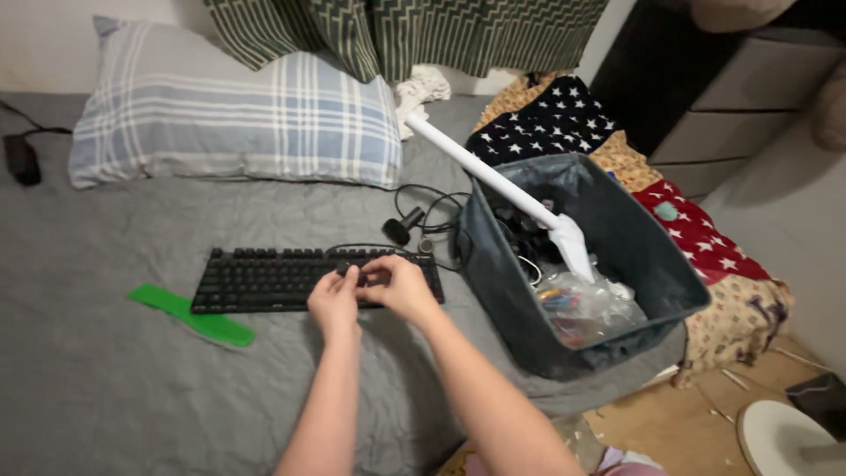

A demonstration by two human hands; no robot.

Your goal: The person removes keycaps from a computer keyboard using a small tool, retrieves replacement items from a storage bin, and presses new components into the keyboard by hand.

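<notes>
A black keyboard (264, 278) lies on the grey bedsheet (115, 379). My left hand (335, 300) and my right hand (398, 284) meet at the keyboard's right part, fingers pinched together on a small dark piece at the keys. What the piece is cannot be made out. A black cable (432, 211) runs from the keyboard's far right corner toward a small black round device (401, 227).
A green flat strip (189, 316) lies left of the keyboard. A plaid pillow (238, 119) rests at the back. On the right stands a dark fabric bin (652, 256) holding a white tube (493, 181), a plastic bag and cables. Patterned blankets (696, 229) lie beyond it.
</notes>
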